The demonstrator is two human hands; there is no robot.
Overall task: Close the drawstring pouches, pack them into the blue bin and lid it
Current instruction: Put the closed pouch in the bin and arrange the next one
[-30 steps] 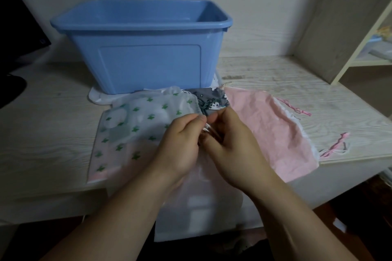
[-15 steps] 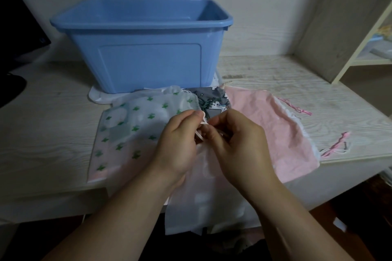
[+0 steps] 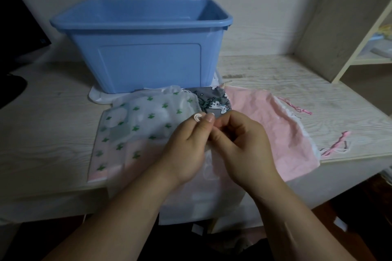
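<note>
An open blue bin stands at the back of the desk, without a lid on it. In front of it lie a white pouch with green cactus print, a grey unicorn-print pouch and a pink pouch. A pale white pouch hangs over the desk's front edge below my hands. My left hand and my right hand meet above it, fingers curled, both pinching its white drawstring at the pouch's mouth.
A white flat piece pokes out from under the bin. Pink cords trail near the desk's right edge. A dark monitor stands at the left, and a shelf unit rises at the right.
Both hands have risen slightly with the string, and the white pouch has been drawn upward; its mouth gathers tighter between my fingers.
</note>
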